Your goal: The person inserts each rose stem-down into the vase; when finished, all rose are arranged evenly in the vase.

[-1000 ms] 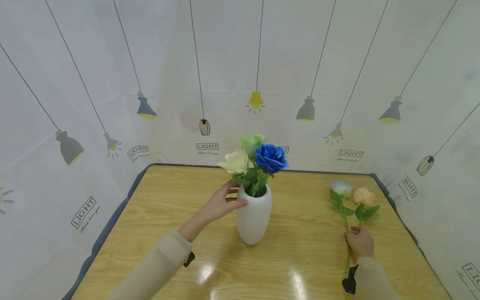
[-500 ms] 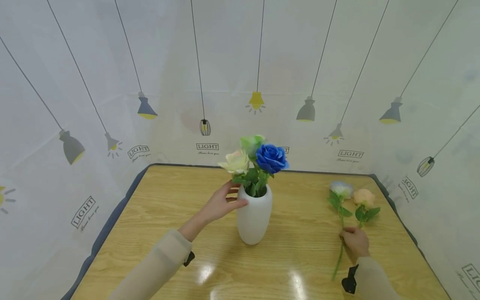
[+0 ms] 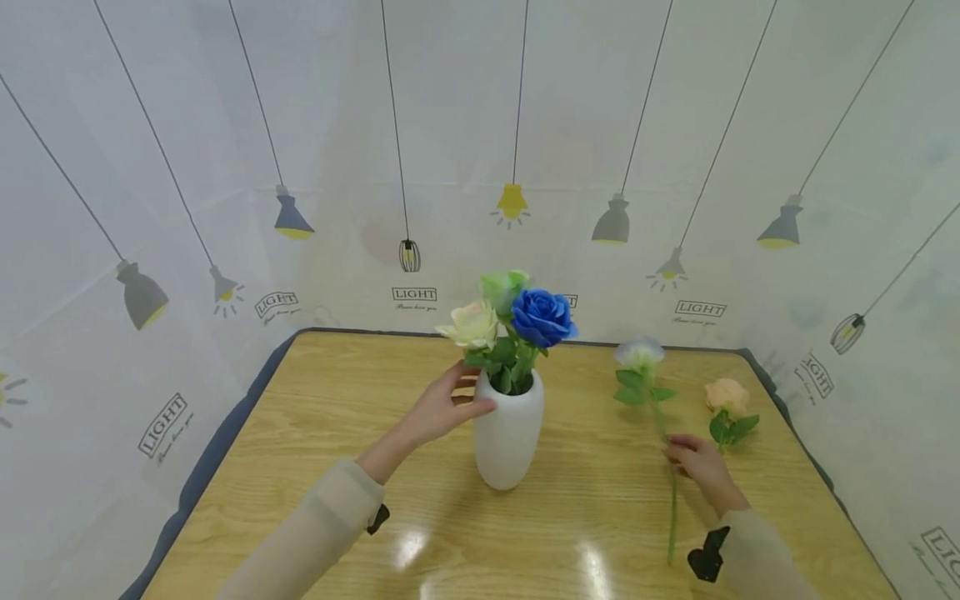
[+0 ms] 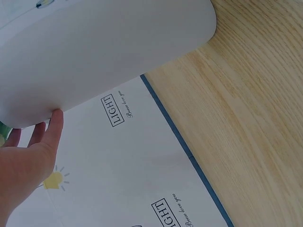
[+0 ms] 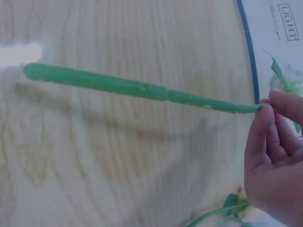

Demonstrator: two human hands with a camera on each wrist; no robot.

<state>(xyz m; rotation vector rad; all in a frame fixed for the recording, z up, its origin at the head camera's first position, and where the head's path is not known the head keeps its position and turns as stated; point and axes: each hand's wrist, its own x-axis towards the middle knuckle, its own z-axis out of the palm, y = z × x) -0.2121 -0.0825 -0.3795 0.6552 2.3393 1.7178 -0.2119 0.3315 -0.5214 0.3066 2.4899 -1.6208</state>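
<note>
A white vase [image 3: 508, 442] stands upright mid-table, holding a blue rose [image 3: 542, 317], a cream rose [image 3: 472, 325] and a green-white flower [image 3: 504, 289]. My left hand [image 3: 441, 410] grips the vase near its rim, thumb on the near side and the other fingers at the left. In the left wrist view, fingertips press on the vase wall [image 4: 118, 52]. My right hand [image 3: 707, 471] pinches the stem of a white flower with pale-blue edges [image 3: 640, 357]. The right wrist view shows this green stem [image 5: 118, 86] sticking out from the pinch, its shadow on the table below.
A peach flower [image 3: 727, 397] with green leaves lies on the table just beyond my right hand. The wooden table [image 3: 315, 417] ends at a dark blue edge, with a sheet printed with lamps [image 3: 450, 150] rising behind and at the sides.
The right hand has drawn the white-blue flower leftward, away from the peach flower, and its bloom has risen. The left hand and the vase have stayed in place.
</note>
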